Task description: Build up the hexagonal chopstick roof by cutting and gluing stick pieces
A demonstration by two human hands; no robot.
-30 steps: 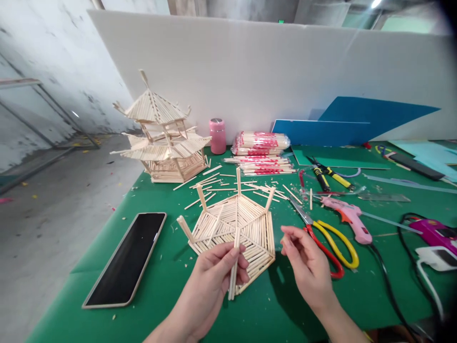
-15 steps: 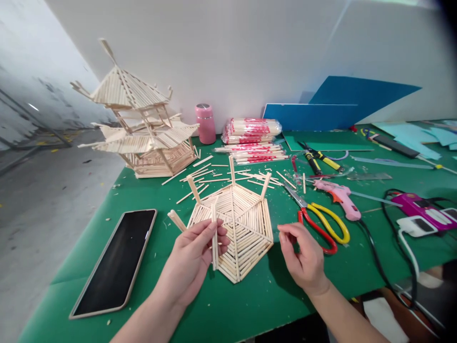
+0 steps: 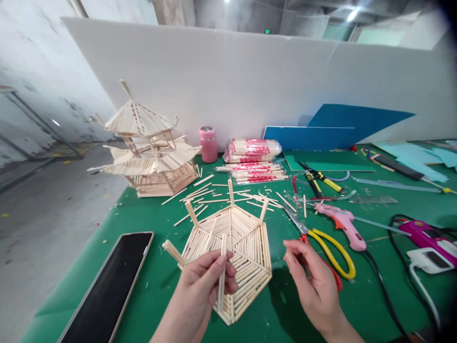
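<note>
My left hand [image 3: 203, 281] is closed on a pair of short wooden sticks [image 3: 222, 271], held upright over the near edge of a hexagonal stick roof panel [image 3: 243, 247] lying on the green mat [image 3: 153, 286]. My right hand [image 3: 310, 281] hovers just right of the panel with its fingers curled and pinched, nothing visible in them. It is nearest the red-and-yellow scissors [image 3: 328, 247].
A finished stick pagoda [image 3: 146, 147] stands at the back left. A phone [image 3: 107, 290] lies at the near left. Loose sticks [image 3: 210, 190], wrapped chopstick packs [image 3: 253, 157], a pink jar [image 3: 208, 144], pliers [image 3: 321, 178], a pink glue gun [image 3: 341, 221] and cables [image 3: 396, 267] lie about.
The view tilted up and down again. My left hand kept the sticks and shifted slightly toward the panel's near edge. My right hand stayed beside the scissors.
</note>
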